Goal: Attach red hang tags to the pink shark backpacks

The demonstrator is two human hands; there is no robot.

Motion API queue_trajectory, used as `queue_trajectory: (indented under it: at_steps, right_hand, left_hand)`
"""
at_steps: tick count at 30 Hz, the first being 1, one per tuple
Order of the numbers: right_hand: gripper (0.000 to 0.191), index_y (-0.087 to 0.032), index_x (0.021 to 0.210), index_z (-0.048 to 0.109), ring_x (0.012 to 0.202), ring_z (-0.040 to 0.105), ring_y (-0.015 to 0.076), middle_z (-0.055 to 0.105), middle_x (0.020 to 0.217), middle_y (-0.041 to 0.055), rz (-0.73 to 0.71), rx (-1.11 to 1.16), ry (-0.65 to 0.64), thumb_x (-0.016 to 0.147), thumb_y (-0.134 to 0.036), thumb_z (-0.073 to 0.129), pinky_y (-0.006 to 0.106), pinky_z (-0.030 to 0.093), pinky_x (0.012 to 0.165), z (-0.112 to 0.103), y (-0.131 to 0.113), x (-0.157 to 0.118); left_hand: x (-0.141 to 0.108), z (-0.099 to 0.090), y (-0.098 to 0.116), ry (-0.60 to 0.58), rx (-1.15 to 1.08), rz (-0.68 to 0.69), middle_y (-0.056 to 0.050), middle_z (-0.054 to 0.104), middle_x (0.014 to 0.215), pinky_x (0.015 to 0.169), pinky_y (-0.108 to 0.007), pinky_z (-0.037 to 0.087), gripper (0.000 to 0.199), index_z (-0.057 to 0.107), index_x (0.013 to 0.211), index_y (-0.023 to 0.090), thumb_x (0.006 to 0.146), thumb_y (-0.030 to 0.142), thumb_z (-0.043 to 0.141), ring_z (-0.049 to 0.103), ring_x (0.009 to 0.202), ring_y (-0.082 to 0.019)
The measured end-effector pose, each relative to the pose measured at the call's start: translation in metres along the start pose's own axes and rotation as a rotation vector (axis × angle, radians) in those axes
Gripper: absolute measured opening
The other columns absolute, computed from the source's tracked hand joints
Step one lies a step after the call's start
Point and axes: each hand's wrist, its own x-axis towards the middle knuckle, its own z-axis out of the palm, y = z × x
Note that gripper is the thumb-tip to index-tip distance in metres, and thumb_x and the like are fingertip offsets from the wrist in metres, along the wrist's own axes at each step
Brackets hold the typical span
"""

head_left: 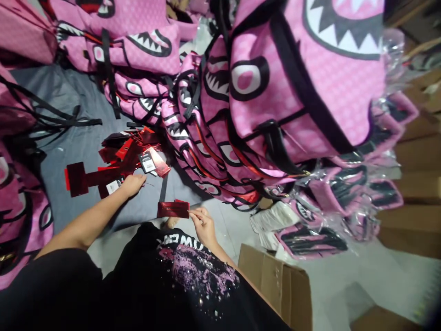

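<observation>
My right hand (204,225) pinches the right end of a dark red, shiny hang tag (173,209), holding it up in front of my shirt. A brighter red edge shows behind that tag. Close to the grey-covered table, my left hand (134,185) is closed, its fingertips together beside a thin dark string; what lies between them is too small to make out. Just beyond it is a heap of red hang tags (129,151). A black tag with a white barcode label (148,163) lies on the heap's right side. Another dark red tag (77,179) sits at its left.
Pink backpacks with shark-mouth prints (303,92) are stacked high at the right and back. More pink bags (24,197) stand at the left, with loose black straps. Plastic-wrapped bags (313,239) and an open cardboard box (275,285) are at lower right.
</observation>
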Motion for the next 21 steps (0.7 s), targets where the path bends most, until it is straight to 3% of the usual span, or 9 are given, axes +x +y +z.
queue_trajectory:
  at_steps: [3, 5, 7, 9, 11, 13, 16, 19, 21]
  right_hand:
    - [0.028, -0.021, 0.085, 0.076, 0.071, 0.062, 0.0170, 0.068, 0.079, 0.0056, 0.125, 0.098, 0.024, 0.086, -0.045, 0.062, 0.032, 0.052, 0.070, -0.003, 0.004, -0.006]
    - [0.031, -0.019, 0.086, 0.075, 0.065, 0.061, 0.0154, 0.069, 0.078, 0.0053, 0.255, 0.234, 0.031, 0.083, -0.047, 0.063, 0.030, 0.053, 0.066, -0.003, 0.003, -0.006]
    - [0.035, -0.017, 0.087, 0.074, 0.062, 0.060, 0.0144, 0.070, 0.077, 0.0052, 0.358, 0.382, 0.050, 0.081, -0.051, 0.065, 0.029, 0.053, 0.064, -0.004, 0.000, -0.004]
    - [0.038, -0.016, 0.087, 0.073, 0.061, 0.060, 0.0139, 0.071, 0.075, 0.0052, 0.391, 0.477, 0.069, 0.079, -0.052, 0.067, 0.029, 0.054, 0.064, -0.009, -0.004, -0.001]
    - [0.038, -0.015, 0.083, 0.073, 0.059, 0.059, 0.0132, 0.070, 0.073, 0.0050, 0.400, 0.493, 0.100, 0.078, -0.053, 0.069, 0.028, 0.053, 0.063, -0.015, -0.004, -0.002]
    - [0.038, -0.015, 0.082, 0.073, 0.059, 0.059, 0.0128, 0.070, 0.073, 0.0052, 0.429, 0.472, 0.112, 0.078, -0.052, 0.071, 0.028, 0.053, 0.063, -0.021, 0.003, -0.005]
    - [0.042, -0.016, 0.094, 0.071, 0.066, 0.063, 0.0147, 0.072, 0.085, 0.0069, 0.514, 0.520, 0.107, 0.076, -0.054, 0.071, 0.029, 0.055, 0.066, -0.030, 0.034, -0.008]
    - [0.046, -0.019, 0.101, 0.065, 0.077, 0.067, 0.0177, 0.072, 0.100, 0.0087, 0.624, 0.498, 0.206, 0.071, -0.053, 0.070, 0.031, 0.056, 0.066, -0.042, 0.085, 0.004]
    - [0.040, -0.019, 0.099, 0.060, 0.076, 0.067, 0.0168, 0.071, 0.099, 0.0077, 0.666, 0.367, 0.270, 0.069, -0.045, 0.067, 0.030, 0.055, 0.063, -0.052, 0.124, 0.021]
  left_hand:
    - [-0.010, -0.006, 0.030, 0.083, 0.006, 0.080, -0.025, 0.054, 0.135, 0.110, -0.058, 0.026, 0.055, 0.058, 0.127, 0.012, 0.074, 0.017, 0.069, 0.041, 0.133, -0.041]
    - [-0.022, -0.006, 0.066, 0.108, -0.180, 0.236, -0.018, 0.050, 0.144, 0.116, -0.054, 0.021, 0.054, 0.056, 0.132, 0.017, 0.079, 0.021, 0.064, 0.037, 0.138, -0.036]
    - [-0.036, 0.000, 0.109, 0.017, -0.505, 0.394, -0.011, 0.058, 0.138, 0.115, -0.042, 0.029, 0.041, 0.062, 0.126, 0.022, 0.086, 0.026, 0.055, 0.048, 0.131, -0.028]
    - [-0.049, 0.015, 0.150, -0.122, -0.783, 0.410, -0.007, 0.067, 0.124, 0.106, -0.033, 0.039, 0.034, 0.068, 0.116, 0.025, 0.084, 0.030, 0.057, 0.059, 0.117, -0.025]
    - [-0.057, 0.031, 0.179, -0.205, -0.891, 0.364, -0.005, 0.073, 0.105, 0.092, -0.028, 0.046, 0.028, 0.069, 0.108, 0.025, 0.084, 0.029, 0.056, 0.066, 0.098, -0.021]
    - [-0.059, 0.045, 0.192, -0.213, -0.862, 0.322, -0.001, 0.073, 0.089, 0.081, -0.025, 0.048, 0.026, 0.068, 0.104, 0.023, 0.087, 0.027, 0.049, 0.066, 0.081, -0.016]
    - [-0.057, 0.059, 0.194, -0.203, -0.780, 0.268, 0.002, 0.070, 0.076, 0.073, -0.022, 0.048, 0.022, 0.066, 0.097, 0.021, 0.089, 0.023, 0.045, 0.065, 0.070, -0.012]
    - [-0.061, 0.070, 0.192, -0.291, -0.873, 0.175, 0.001, 0.069, 0.074, 0.064, -0.021, 0.049, 0.015, 0.061, 0.090, 0.019, 0.087, 0.020, 0.046, 0.065, 0.064, -0.012]
    - [-0.070, 0.081, 0.197, -0.379, -1.021, 0.090, 0.000, 0.069, 0.078, 0.055, -0.020, 0.047, 0.013, 0.057, 0.090, 0.018, 0.087, 0.017, 0.044, 0.065, 0.060, -0.011]
